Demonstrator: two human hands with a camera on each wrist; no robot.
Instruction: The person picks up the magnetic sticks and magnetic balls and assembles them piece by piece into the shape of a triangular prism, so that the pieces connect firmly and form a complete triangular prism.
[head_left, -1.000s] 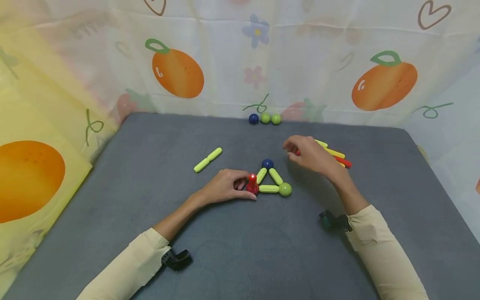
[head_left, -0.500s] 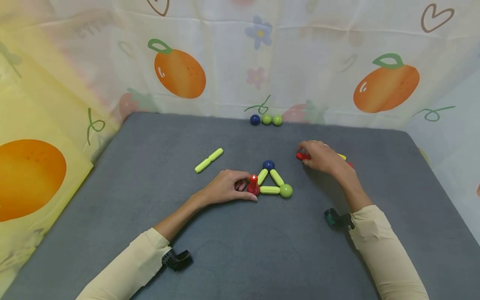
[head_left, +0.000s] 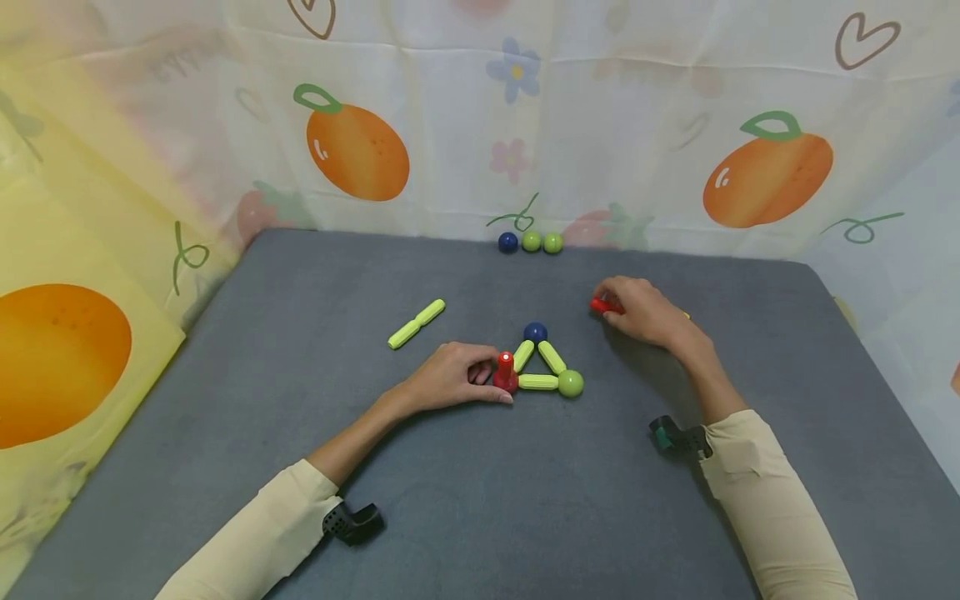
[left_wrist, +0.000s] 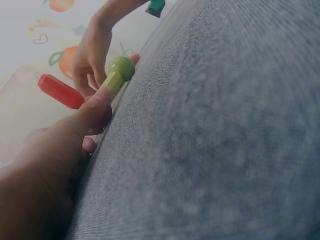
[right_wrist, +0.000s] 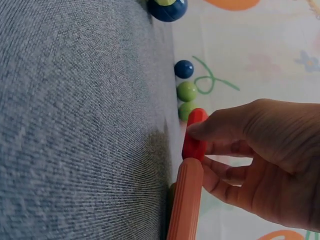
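Triangle (head_left: 538,382) has its red ball (head_left: 507,384) pinched in your left hand (head_left: 448,375); your right hand (head_left: 645,312) pinches a red rod (head_left: 603,306).

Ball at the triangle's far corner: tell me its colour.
The ball is dark blue, clearest in the head view.

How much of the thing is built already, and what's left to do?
Done: the triangle looks joined, with a standing stick on its red ball.
In hand: the left hand holds that red ball; the right hand pinches a red stick.
Left, probably: the blue corner and green corner have no standing stick, and three balls and a yellow stick lie apart.
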